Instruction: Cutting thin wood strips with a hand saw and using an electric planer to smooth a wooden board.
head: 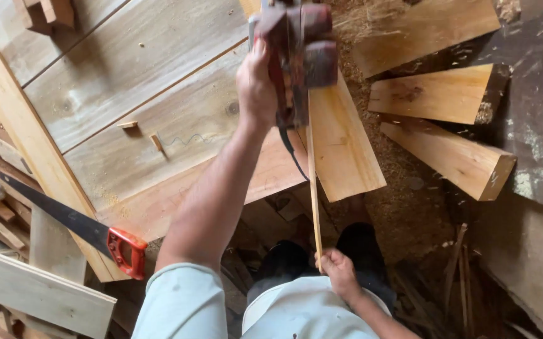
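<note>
My left hand (pixel 255 81) reaches forward and grips a red power saw (pixel 299 50) that sits on a light wooden plank (pixel 343 147) lying over the workbench (pixel 127 69). A thin wooden strip (pixel 313 194) runs from under the saw back towards me along the plank's left edge. My right hand (pixel 339 271), close to my body, is closed on the strip's near end. A black cord (pixel 290 150) hangs from the saw. My dark shoes show below on the floor.
A hand saw with a red handle (pixel 124 248) lies at the bench's near left edge. Two small wood pegs (pixel 156 142) rest on the bench. Cut wooden blocks (pixel 447 157) and sawdust lie on the ground at right. Loose boards (pixel 33 289) are stacked at lower left.
</note>
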